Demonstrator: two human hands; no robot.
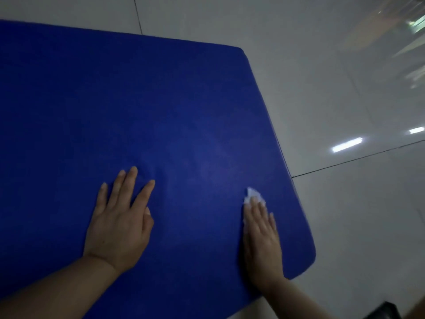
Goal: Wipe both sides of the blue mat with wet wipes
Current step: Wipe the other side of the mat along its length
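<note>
— Blue mat (138,107) spread flat on the tiled floor (345,203), reaching well ahead of both hands and off to the left. Rounded corner just right of the right hand (261,236). Why flat like that?

— Probably to give one whole face to the wipe at a time. Only the upper side showing; underside hidden, so no telling how far along.

— And the left hand (119,224)?

— Palm down on the mat, fingers straight and spread, holding nothing. Looks like a brace, pinning the mat so it does not slide on the glossy tiles. Slight dimpling of the surface just beyond its fingertips, suggesting real weight pressed in.

— Right hand?

— Also flat, fingers straight and close together, pressing a white wet wipe (251,194) onto the mat. Wipe mostly trapped beneath the fingers, with a crumpled bit poking out ahead of the fingertips and along the thumb side. Not pinched or curled round, as far as can be seen; just pushed along under flat fingers.

— Hands touching?

— No, well apart, with bare mat between. Right one close to the mat's right edge, left one further in.

— Anything else?

— Dark object (384,310) behind the right forearm, too cropped to name.
</note>
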